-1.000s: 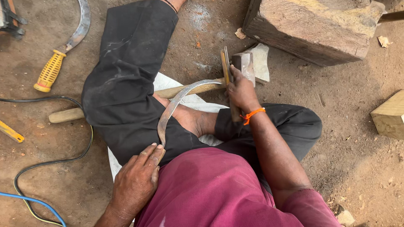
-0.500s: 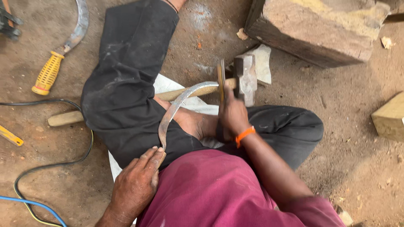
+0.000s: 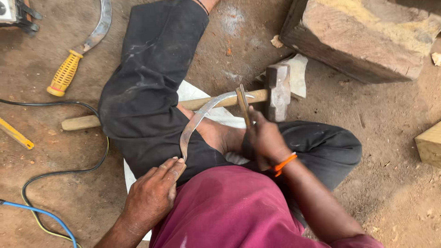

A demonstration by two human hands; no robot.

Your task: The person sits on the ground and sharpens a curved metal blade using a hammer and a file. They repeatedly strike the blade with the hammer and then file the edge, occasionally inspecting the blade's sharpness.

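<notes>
Since the earlier frames the right hand [image 3: 266,142] has drawn back toward the body, and the flat file [image 3: 243,104] it grips now lies with its tip across the curved blade [image 3: 197,120] rather than raised beside the hammer head. Nearest the viewer, the left hand [image 3: 151,197] rests on the thigh, fingers curled, pinching the near end of the blade between thumb and fingertips. The blade arcs away from this hand, over the bare foot [image 3: 219,135], to its far tip, which lies on the wooden handle of the sledgehammer [image 3: 277,92]. Its long axis thus runs from lower left to upper right, and the file crosses it close to the far tip; the right hand is the nearer to that crossing. The hammer handle passes under the bent leg and ends on the dirt floor [image 3: 64,183] at left. Farther left lie a cable [image 3: 64,172] and a second sickle with a yellow handle [image 3: 65,73]. At the far right corner sits a large wooden block [image 3: 363,39]. No container is visible.
</notes>
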